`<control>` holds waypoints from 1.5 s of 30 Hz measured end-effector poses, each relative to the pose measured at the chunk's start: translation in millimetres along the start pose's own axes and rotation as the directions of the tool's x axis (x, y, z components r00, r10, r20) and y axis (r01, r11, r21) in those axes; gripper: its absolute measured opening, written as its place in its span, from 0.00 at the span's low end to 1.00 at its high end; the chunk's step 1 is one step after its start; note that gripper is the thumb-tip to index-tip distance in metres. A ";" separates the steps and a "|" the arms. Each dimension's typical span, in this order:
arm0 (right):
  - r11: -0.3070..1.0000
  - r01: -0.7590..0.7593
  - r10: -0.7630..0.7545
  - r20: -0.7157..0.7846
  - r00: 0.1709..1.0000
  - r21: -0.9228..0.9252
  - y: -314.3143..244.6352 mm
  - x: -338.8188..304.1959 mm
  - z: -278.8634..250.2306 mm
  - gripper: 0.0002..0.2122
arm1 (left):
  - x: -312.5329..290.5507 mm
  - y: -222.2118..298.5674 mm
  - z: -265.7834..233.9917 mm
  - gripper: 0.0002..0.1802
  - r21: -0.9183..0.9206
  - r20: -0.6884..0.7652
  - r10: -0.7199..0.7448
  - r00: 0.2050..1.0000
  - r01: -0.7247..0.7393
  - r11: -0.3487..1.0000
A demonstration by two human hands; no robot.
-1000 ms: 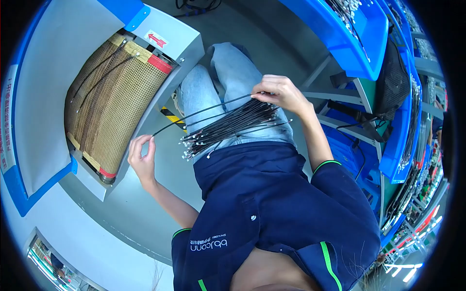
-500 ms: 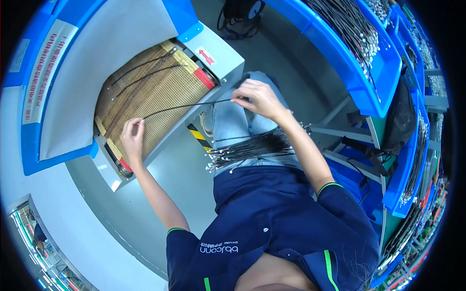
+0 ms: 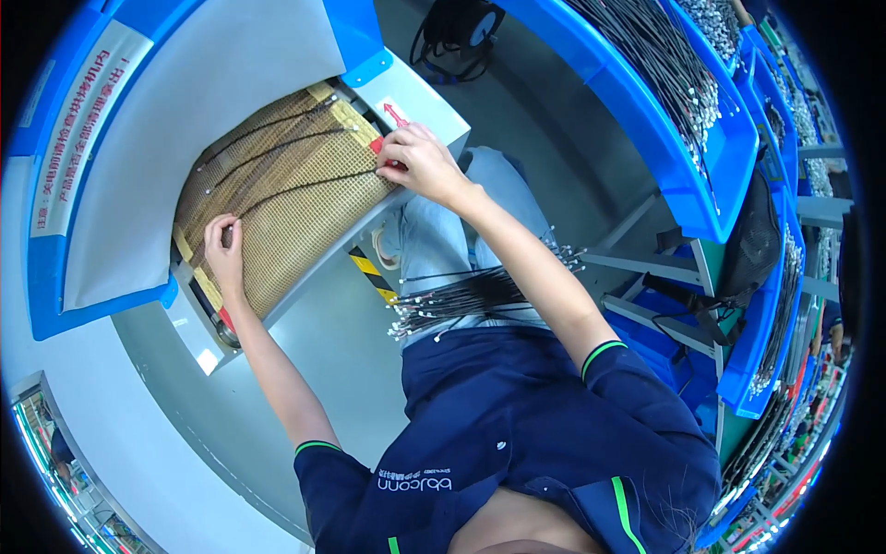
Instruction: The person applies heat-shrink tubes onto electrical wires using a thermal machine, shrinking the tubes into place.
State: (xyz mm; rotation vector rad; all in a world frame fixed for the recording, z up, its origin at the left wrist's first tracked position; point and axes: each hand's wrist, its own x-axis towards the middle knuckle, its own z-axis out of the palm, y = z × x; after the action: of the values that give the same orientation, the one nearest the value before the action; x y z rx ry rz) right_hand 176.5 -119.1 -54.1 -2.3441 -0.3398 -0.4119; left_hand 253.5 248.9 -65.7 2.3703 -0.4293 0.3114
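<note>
Between my two hands a thin black cable (image 3: 300,187) stretches over a brown mesh conveyor belt (image 3: 295,235). My left hand (image 3: 223,245) pinches its left end above the belt. At the belt's right edge, beside a red strip, my right hand (image 3: 417,159) is closed on the other end; its fingertips hide that end. Farther back on the mesh lie two more black cables, one of them this dark cable (image 3: 268,150), roughly side by side. Across my lap rests a bundle of black cables (image 3: 484,294) with small white connectors at the ends.
A grey cover with a blue frame (image 3: 346,42) arches over the belt's far side. Blue bins (image 3: 637,120) full of cables line the right. A metal-framed rack (image 3: 664,268) stands below them. A coiled black cable reel (image 3: 457,37) sits on the floor at the back.
Both hands have moved left, the right one also farther away, carrying the cable from partly beyond the belt's edge to over the mesh. The cables on the belt have shifted slightly left.
</note>
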 end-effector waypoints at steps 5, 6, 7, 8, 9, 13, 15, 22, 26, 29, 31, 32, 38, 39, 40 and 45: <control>0.994 0.038 -0.042 0.047 0.998 0.099 14.5 -51.0 -19.9 0.07 | -38.6 -0.2 31.6 0.12 -0.009 0.002 -0.061 0.998 0.061 0.998; 0.994 0.058 -0.061 0.027 0.998 0.095 16.6 -70.5 -28.8 0.07 | -48.1 -3.0 35.1 0.12 -0.073 -0.012 -0.087 0.996 0.085 0.994; 0.994 0.054 -0.058 0.030 0.998 0.096 20.3 -87.4 -38.8 0.07 | -55.1 -6.3 38.5 0.13 -0.135 -0.034 -0.114 0.993 0.108 0.985; 0.990 -0.046 0.035 0.082 0.996 0.131 23.6 -110.5 -50.0 0.07 | -55.2 4.2 44.9 0.15 -0.123 -0.067 -0.103 0.992 0.094 0.988; 0.976 -0.146 0.124 0.139 0.983 0.163 27.7 -133.4 -60.6 0.07 | -60.1 14.9 50.6 0.15 -0.133 -0.138 -0.125 0.982 0.107 0.985; 0.937 -0.349 0.310 0.499 0.809 -0.017 60.1 -222.9 -96.1 0.08 | -84.8 110.9 80.8 0.11 -0.169 -0.103 -0.086 0.991 0.067 0.983; 0.904 -0.427 0.374 0.499 0.782 -0.009 72.0 -255.9 -100.8 0.07 | -111.2 156.9 110.9 0.10 -0.229 0.196 -0.167 0.966 0.211 0.950; 0.904 -0.425 0.363 0.581 0.729 -0.031 81.1 -272.9 -116.2 0.07 | -199.0 217.7 208.5 0.14 -0.218 0.575 -0.037 0.817 0.196 0.956; 0.897 -0.442 0.356 0.597 0.719 -0.002 82.1 -272.2 -129.0 0.07 | -206.3 230.0 211.1 0.12 -0.095 0.706 -0.155 0.691 0.309 0.946; 0.892 -0.451 0.367 0.539 0.758 0.026 86.1 -279.6 -135.5 0.06 | -193.4 248.3 202.4 0.10 -0.083 0.719 -0.146 0.680 0.292 0.953; 0.889 -0.456 0.370 0.515 0.773 0.045 86.0 -278.9 -145.0 0.07 | -181.2 266.3 195.2 0.09 -0.098 0.698 -0.097 0.709 0.230 0.968; 0.892 -0.448 0.358 0.516 0.778 0.056 82.6 -274.4 -155.4 0.07 | -175.2 280.1 191.1 0.09 -0.097 0.700 -0.105 0.707 0.240 0.966; 0.873 -0.487 0.381 0.582 0.718 0.030 58.3 -263.1 -217.8 0.07 | -168.0 337.4 176.2 0.09 -0.209 0.683 0.063 0.727 0.111 0.972; 0.873 -0.486 0.381 0.567 0.730 0.039 52.6 -260.6 -227.9 0.07 | -166.8 349.8 173.6 0.09 -0.212 0.690 0.054 0.721 0.130 0.969; 0.910 -0.410 0.326 0.513 0.794 0.058 47.9 -260.0 -236.1 0.06 | -164.5 363.4 171.1 0.08 -0.216 0.699 0.049 0.714 0.145 0.965; 0.876 -0.437 0.281 0.518 0.808 0.206 4.7 -238.2 -270.7 0.08 | -154.0 422.0 146.9 0.07 -0.217 0.682 0.085 0.727 0.090 0.972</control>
State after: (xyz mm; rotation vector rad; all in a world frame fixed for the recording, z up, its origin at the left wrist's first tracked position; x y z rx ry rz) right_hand -92.5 -341.0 37.7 -2.0944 -0.1529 0.3955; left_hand -35.5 -113.1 28.3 2.1730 -0.7560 -0.6356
